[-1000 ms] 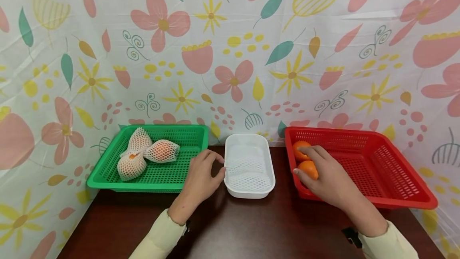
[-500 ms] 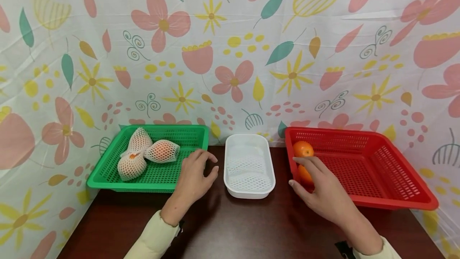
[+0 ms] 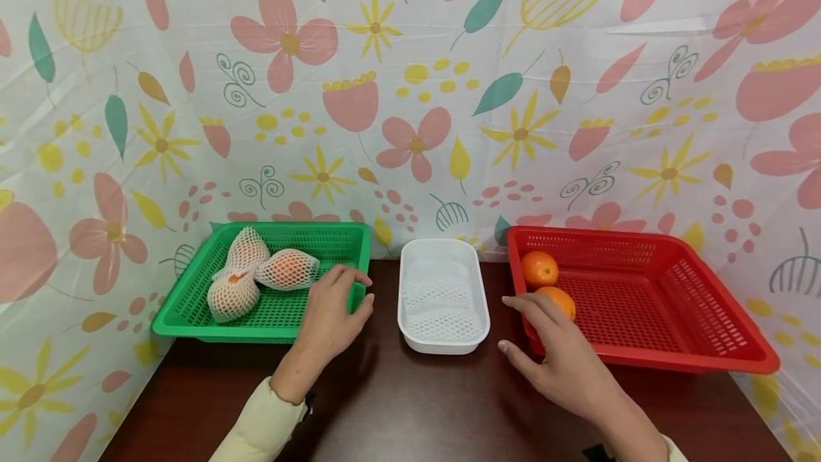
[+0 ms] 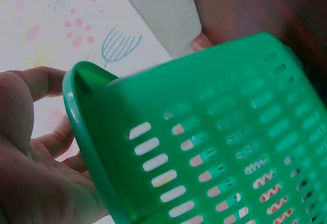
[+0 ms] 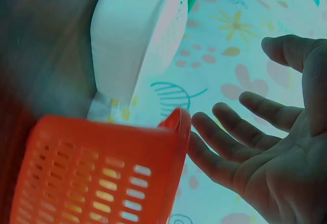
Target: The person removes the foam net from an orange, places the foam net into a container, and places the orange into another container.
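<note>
My left hand (image 3: 330, 316) hovers at the right front corner of the green basket (image 3: 256, 334), fingers loosely bent with nothing in them. In the left wrist view its fingers show beside the green rim (image 4: 76, 106). My right hand (image 3: 558, 355) is over the left front corner of the red basket (image 3: 693, 361), fingers spread and holding nothing. Two oranges, one behind (image 3: 539, 269) and one nearer (image 3: 559, 301), lie along that basket's left side; the fingers partly cover the nearer orange. Several fruits in white foam nets (image 3: 288, 269) lie in the green basket.
A small white basket (image 3: 444, 334) with a perforated bottom stands between the two larger ones. All three rest on a dark reddish-brown table (image 3: 436, 405). A flower-printed sheet (image 3: 410, 91) hangs directly behind them and along the left side.
My right hand has drawn back from the oranges, leftward and toward me, uncovering them in the red basket. My left hand has moved left, away from the white basket.
</note>
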`<action>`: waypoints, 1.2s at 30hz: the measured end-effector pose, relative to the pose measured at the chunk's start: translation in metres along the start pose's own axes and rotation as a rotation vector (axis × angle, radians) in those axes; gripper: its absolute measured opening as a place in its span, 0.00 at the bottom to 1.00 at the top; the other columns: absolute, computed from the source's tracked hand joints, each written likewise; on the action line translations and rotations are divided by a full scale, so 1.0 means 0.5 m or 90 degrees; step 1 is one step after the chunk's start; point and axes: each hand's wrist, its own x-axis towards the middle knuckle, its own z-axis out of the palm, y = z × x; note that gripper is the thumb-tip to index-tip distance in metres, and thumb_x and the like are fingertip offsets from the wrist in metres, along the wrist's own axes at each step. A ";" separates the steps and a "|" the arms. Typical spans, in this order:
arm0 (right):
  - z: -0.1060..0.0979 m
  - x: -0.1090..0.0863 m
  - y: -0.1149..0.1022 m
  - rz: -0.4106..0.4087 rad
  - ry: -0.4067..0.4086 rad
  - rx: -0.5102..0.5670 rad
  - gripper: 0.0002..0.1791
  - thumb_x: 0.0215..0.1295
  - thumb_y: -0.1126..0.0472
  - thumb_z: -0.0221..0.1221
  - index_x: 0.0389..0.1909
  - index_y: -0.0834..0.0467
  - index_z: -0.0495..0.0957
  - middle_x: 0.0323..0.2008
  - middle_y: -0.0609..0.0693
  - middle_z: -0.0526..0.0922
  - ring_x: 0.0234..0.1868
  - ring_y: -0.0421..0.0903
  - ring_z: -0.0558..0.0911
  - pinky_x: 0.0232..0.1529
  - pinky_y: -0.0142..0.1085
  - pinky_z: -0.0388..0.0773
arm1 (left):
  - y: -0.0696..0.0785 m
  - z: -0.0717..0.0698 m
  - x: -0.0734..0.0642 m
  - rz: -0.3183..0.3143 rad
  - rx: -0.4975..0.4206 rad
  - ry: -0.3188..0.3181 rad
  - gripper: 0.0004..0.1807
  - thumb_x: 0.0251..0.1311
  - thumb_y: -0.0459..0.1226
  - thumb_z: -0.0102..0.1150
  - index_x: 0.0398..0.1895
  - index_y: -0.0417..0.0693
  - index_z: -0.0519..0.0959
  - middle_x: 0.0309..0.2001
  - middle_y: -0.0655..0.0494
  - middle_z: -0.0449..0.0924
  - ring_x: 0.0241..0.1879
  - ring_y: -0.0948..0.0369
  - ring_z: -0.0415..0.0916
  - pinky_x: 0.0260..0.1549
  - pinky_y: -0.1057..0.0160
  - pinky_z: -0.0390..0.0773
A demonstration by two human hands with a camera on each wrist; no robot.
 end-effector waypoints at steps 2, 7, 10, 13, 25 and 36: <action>0.006 -0.004 -0.005 0.000 -0.005 0.003 0.37 0.59 0.54 0.78 0.69 0.48 0.76 0.63 0.44 0.77 0.60 0.42 0.77 0.57 0.46 0.82 | -0.003 -0.003 0.001 -0.001 0.004 -0.001 0.08 0.64 0.36 0.72 0.44 0.52 0.84 0.48 0.52 0.82 0.49 0.49 0.81 0.52 0.44 0.78; 0.018 -0.010 -0.013 -0.011 -0.010 0.001 0.36 0.59 0.53 0.78 0.68 0.47 0.77 0.62 0.40 0.76 0.59 0.38 0.77 0.58 0.44 0.81 | -0.010 -0.015 0.003 0.009 0.015 -0.004 0.08 0.65 0.36 0.72 0.45 0.50 0.85 0.47 0.52 0.82 0.46 0.49 0.81 0.50 0.44 0.79; 0.024 -0.013 -0.016 -0.020 -0.015 -0.001 0.35 0.58 0.52 0.78 0.67 0.46 0.77 0.61 0.38 0.75 0.58 0.36 0.76 0.58 0.41 0.81 | -0.018 -0.025 0.003 0.017 0.029 0.003 0.10 0.63 0.35 0.73 0.46 0.48 0.85 0.46 0.51 0.82 0.45 0.48 0.82 0.48 0.45 0.80; 0.027 -0.015 -0.019 -0.032 -0.017 0.004 0.34 0.59 0.51 0.78 0.66 0.45 0.77 0.61 0.37 0.74 0.58 0.35 0.76 0.59 0.33 0.78 | -0.026 -0.035 0.002 0.020 0.042 0.004 0.11 0.62 0.35 0.74 0.46 0.48 0.85 0.46 0.50 0.82 0.45 0.48 0.82 0.47 0.46 0.81; 0.039 -0.025 -0.033 -0.071 -0.017 0.020 0.33 0.59 0.54 0.78 0.65 0.48 0.78 0.62 0.38 0.75 0.58 0.37 0.78 0.60 0.23 0.72 | -0.063 -0.086 0.014 -0.001 0.078 -0.031 0.09 0.65 0.37 0.72 0.46 0.48 0.85 0.47 0.49 0.82 0.46 0.48 0.81 0.48 0.42 0.79; 0.047 -0.027 -0.036 -0.077 -0.041 0.021 0.32 0.59 0.53 0.78 0.64 0.47 0.78 0.62 0.39 0.75 0.57 0.36 0.77 0.56 0.39 0.82 | -0.089 -0.112 0.037 -0.012 0.125 -0.071 0.10 0.66 0.39 0.71 0.48 0.49 0.84 0.47 0.48 0.83 0.39 0.50 0.79 0.43 0.45 0.80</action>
